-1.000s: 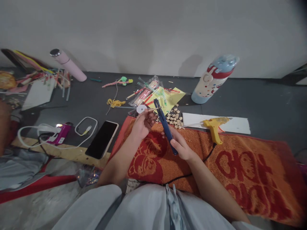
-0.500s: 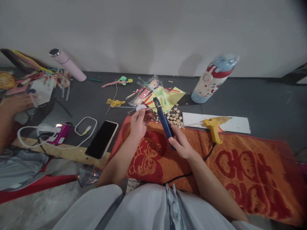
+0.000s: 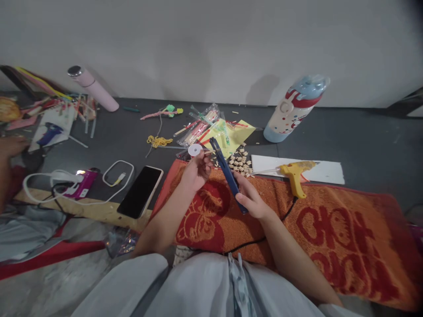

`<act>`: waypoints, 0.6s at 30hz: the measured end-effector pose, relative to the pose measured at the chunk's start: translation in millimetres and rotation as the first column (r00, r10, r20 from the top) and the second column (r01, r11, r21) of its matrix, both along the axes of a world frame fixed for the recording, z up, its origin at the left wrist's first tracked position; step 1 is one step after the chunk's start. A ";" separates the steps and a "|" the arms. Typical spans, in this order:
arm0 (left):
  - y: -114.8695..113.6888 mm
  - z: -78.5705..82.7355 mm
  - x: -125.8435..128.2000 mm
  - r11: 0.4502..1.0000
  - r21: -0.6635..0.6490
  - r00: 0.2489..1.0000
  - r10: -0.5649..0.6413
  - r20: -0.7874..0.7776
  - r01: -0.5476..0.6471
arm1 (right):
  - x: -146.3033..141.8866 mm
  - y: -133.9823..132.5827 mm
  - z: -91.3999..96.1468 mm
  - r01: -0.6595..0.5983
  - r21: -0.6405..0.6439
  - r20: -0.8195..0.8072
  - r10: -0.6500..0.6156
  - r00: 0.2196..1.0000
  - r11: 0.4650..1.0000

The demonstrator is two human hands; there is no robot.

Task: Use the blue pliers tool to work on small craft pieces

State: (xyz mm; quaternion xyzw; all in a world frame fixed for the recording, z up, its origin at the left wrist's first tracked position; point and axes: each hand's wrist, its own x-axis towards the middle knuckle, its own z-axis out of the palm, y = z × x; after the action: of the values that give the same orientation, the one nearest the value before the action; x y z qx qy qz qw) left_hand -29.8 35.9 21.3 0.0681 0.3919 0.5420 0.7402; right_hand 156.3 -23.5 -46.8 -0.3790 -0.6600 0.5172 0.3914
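Observation:
My right hand is wrapped round a pair of dark blue clippers, a long narrow tool pointing away from me. Between the fingertips of my left hand is a thin wooden stick, whose far end meets the head of the clippers. Just beyond lies a heap of short cut stick pieces, beside yellow paper. A white round spool sits right behind my left fingers. Both hands are above an orange and red towel.
A yellow glue gun rests on a white board, its cord crossing the towel. A tall bottle stands behind. Leftward are a phone, a purple power strip, a pink flask and another person's hand.
The clippers' handles have come closer together and their head has dipped slightly. My left hand has turned, showing more of the spool. The other person's hand has drawn back left, uncovering a blue glue gun.

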 end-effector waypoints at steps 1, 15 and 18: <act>0.1 -0.7 0.0 1.000 0.012 1.000 0.011 -0.010 -0.011 | 0.6 0.6 0.2 0.034 0.032 0.052 -0.036 0.998 0.999; 3.0 -15.6 -4.4 0.919 0.365 0.904 0.277 -0.326 -0.150 | 1.7 3.1 6.5 0.121 0.158 0.207 -0.153 0.966 0.980; 1.9 -17.4 -5.5 0.893 0.430 0.883 0.301 -0.360 -0.129 | 1.8 2.9 7.1 0.119 0.124 0.188 -0.141 0.972 0.985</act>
State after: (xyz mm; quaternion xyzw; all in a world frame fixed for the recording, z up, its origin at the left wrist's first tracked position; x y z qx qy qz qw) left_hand -35.3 37.8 3.9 0.2849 0.4288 0.6628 0.5437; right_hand 158.1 -20.6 -39.7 -0.4479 -0.6970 0.4129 0.3783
